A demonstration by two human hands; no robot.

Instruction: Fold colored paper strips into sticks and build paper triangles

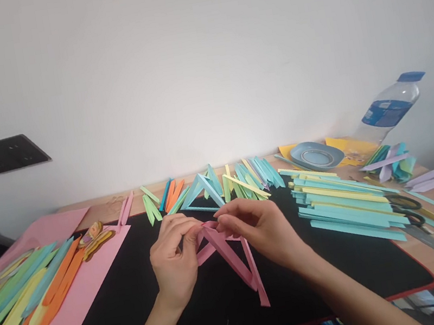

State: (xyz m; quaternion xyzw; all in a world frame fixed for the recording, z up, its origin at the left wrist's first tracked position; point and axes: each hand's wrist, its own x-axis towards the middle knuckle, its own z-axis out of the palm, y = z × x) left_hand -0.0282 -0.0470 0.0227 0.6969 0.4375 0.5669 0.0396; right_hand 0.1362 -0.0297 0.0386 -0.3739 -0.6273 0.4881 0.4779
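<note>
Both my hands meet over the black mat (111,305) at the middle of the table. My left hand (173,257) pinches the top of a folded pink paper strip (232,256), fingers closed. My right hand (260,227) pinches the same pink strip from the right side, thumb and forefinger together. The strip's long ends hang down and rest on the mat toward me.
Stacked cyan and yellow strips (342,200) lie right of my hands, with scissors (408,209) on them. Folded coloured strips (221,186) line the back. Pink sheets (83,282) and mixed strips (24,294) lie left. A water bottle (392,107) and a blue tape roll (317,155) stand far right.
</note>
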